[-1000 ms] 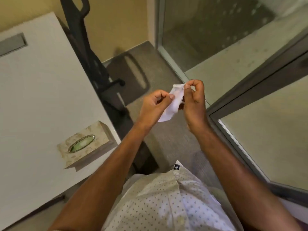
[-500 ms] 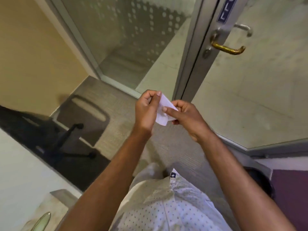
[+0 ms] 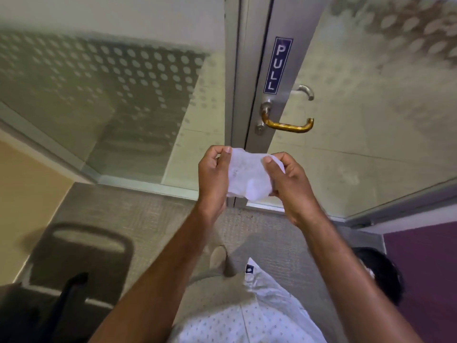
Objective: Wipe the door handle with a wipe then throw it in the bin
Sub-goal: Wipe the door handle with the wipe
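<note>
A white wipe point(image 3: 247, 174) is spread out between both hands at chest height. My left hand point(image 3: 214, 177) pinches its left edge and my right hand point(image 3: 288, 184) pinches its right edge. Above and a little right of the wipe, a brass lever door handle point(image 3: 288, 126) sticks out from the metal frame of a glass door point(image 3: 371, 120), under a blue PULL sign point(image 3: 277, 65). The hands are short of the handle and do not touch it. A second, silver handle point(image 3: 305, 91) shows through the glass on the far side. A black-lined bin point(image 3: 380, 273) sits low right, partly behind my right forearm.
A fixed glass panel with a dotted pattern point(image 3: 111, 95) stands left of the door. A chair base point(image 3: 69, 293) and its shadow lie on the grey carpet at lower left. A purple wall point(image 3: 425, 268) is at the right, behind the bin.
My view has swung right and up, from the table with the tissue box to the door. The wipe has been unfolded from a small folded piece to a wider sheet held between both hands.
</note>
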The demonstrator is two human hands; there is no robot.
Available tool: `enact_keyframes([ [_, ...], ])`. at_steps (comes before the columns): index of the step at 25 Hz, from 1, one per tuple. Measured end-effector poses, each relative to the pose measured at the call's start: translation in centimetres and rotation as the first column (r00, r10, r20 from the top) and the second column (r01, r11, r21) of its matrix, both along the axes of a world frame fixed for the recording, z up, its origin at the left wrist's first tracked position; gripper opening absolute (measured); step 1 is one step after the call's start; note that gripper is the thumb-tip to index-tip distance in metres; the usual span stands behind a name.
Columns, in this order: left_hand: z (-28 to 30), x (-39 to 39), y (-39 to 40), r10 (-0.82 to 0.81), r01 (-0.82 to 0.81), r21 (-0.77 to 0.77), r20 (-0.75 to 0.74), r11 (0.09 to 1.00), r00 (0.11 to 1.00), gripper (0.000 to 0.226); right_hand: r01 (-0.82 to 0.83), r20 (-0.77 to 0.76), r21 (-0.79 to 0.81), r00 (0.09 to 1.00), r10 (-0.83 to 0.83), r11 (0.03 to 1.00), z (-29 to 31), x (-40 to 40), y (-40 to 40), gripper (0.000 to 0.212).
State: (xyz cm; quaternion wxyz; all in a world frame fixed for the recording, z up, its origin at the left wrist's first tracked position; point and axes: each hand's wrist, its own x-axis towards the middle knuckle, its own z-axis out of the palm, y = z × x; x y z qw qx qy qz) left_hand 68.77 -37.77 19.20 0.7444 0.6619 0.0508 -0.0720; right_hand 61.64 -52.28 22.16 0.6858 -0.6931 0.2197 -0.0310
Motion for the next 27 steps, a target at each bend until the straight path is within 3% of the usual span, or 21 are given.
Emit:
enact_keyframes([
  [4,0.5,5.8,-1.0,-0.139,0.139,0.011,0.008,0.990,0.990,0.020,0.250,0.080,-0.054,0.966,-0.245,0.967,0.6,4.3,-0.8,0.003],
  [6,0.4,7.8,-2.1,-0.201,0.201,0.002,0.027,0.980,0.979,0.015,0.341,0.145,-0.144,0.936,-0.321,0.929,1.0,5.9,-1.9,0.013],
  [10,-0.4,10.8,-4.8,-0.230,0.230,0.014,-0.003,0.973,0.973,0.016,0.356,0.206,-0.520,0.935,-0.290,0.777,1.7,8.8,-4.0,0.029],
  [14,-1.7,12.7,-6.7,-0.159,0.162,0.054,-0.058,0.985,0.986,0.010,0.262,0.146,-0.812,0.956,-0.253,0.521,1.6,11.3,-3.9,0.027],
  [16,-2.3,13.5,-7.0,-0.155,0.160,0.059,-0.074,0.985,0.985,0.010,0.116,0.047,-0.959,0.965,-0.257,0.260,0.5,12.3,-3.0,0.027],
  [17,-2.7,13.8,-7.1,-0.161,0.166,0.060,-0.079,0.984,0.984,0.010,0.043,0.001,-0.988,0.963,-0.270,0.149,-0.2,12.7,-2.3,0.032],
  [19,-3.0,14.2,-7.0,-0.178,0.183,0.076,-0.062,0.980,0.982,0.011,-0.056,-0.066,-0.997,0.963,-0.263,0.046,-1.5,13.6,-0.7,0.038],
  [21,-2.9,14.4,-6.4,-0.214,0.206,0.167,0.030,0.964,0.976,0.012,-0.106,-0.097,-0.994,0.960,-0.263,-0.023,-2.5,14.5,0.2,0.035],
  [24,-1.7,14.2,-5.3,-0.304,0.170,0.379,0.328,0.910,0.894,0.017,-0.185,-0.165,-0.982,0.933,-0.320,-0.032,-3.0,15.8,0.1,0.028],
  [27,-0.4,14.8,-4.8,-0.385,-0.029,0.514,0.678,0.857,0.626,0.021,-0.256,-0.238,-0.967,0.905,-0.352,-0.006,-3.0,16.9,-0.2,0.020],
])
